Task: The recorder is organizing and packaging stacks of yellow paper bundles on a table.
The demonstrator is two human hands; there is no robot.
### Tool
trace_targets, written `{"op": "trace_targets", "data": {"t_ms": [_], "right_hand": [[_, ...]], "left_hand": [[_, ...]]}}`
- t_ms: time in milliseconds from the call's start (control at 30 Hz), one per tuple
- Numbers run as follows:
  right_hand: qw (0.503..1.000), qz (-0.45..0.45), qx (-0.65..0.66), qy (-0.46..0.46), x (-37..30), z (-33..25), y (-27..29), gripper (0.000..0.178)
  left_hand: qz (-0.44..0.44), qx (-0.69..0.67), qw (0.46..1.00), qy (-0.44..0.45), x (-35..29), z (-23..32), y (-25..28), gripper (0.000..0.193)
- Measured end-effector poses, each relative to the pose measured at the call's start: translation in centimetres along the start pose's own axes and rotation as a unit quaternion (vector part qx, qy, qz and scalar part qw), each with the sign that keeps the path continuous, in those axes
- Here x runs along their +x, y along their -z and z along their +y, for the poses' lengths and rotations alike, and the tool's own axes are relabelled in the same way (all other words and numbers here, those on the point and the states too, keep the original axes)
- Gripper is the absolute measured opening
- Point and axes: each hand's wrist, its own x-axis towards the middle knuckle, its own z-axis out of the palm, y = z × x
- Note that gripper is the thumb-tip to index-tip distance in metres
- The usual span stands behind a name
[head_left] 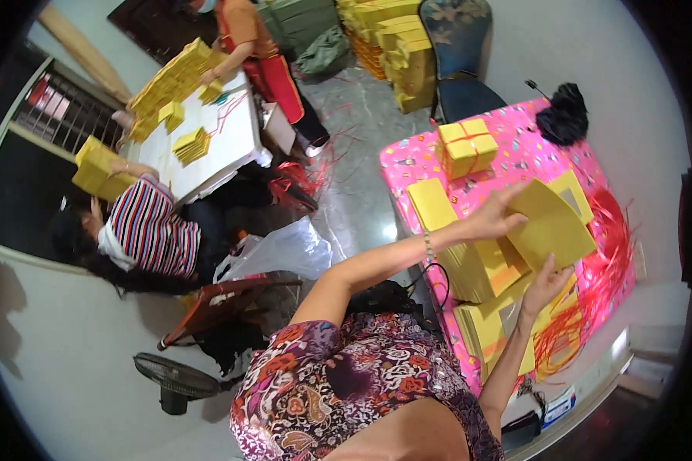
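A yellow paper sheet (552, 224) is held up just above the table, over the stacks, between both hands. The left hand (494, 215) is seen at the sheet's left edge w/ fingers spread and curled round it, thumb side under; the right hand (544, 286) is pressed to the lower edge, fingers part open and bent upward. A bead bracelet (428, 244) is worn on the left wrist.

The work surface is a table w/ a bright pink patterned cover (407, 157). On it are seen flat yellow paper stacks (480, 269), a yellow bundle tied w/ red string (467, 146) toward the far end, a black tangled object (563, 115) at the far corner, and loose red string (603, 269) piled along the right side, spilling over the edge.

Room: pale grey floor, red string scraps scattered betw. tables. A dark chair (460, 69) is set behind the pink table, w/ tall yellow stacks (396, 42) beside it. At left, a white table (227, 138) carries more yellow bundles; a person in a striped top (150, 227) is seated at it and a person in a red apron (261, 54) stands at its far end. A white plastic bag (281, 250), a wooden chair (215, 303) and a floor fan (175, 380) are seen nearer.
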Motion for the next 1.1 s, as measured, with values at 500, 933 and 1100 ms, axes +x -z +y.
{"op": "trace_targets", "data": {"t_ms": [500, 933, 1100], "right_hand": [[0.958, -0.03, -0.197, 0.206, -0.8, -1.2, 1.9, 0.013], [0.979, -0.063, -0.171, -0.094, -6.6, -0.3, 2.2, 0.021], [0.973, -0.022, -0.133, -0.187, -5.8, 0.8, 1.5, 0.024]], "left_hand": [[-0.069, 0.001, 0.994, -0.086, 1.1, 0.4, 3.2, 0.028], [-0.156, 0.083, 0.974, 0.144, -3.4, 0.3, 3.7, 0.041], [-0.217, 0.146, 0.948, 0.18, -1.7, -0.4, 3.4, 0.043]]}}
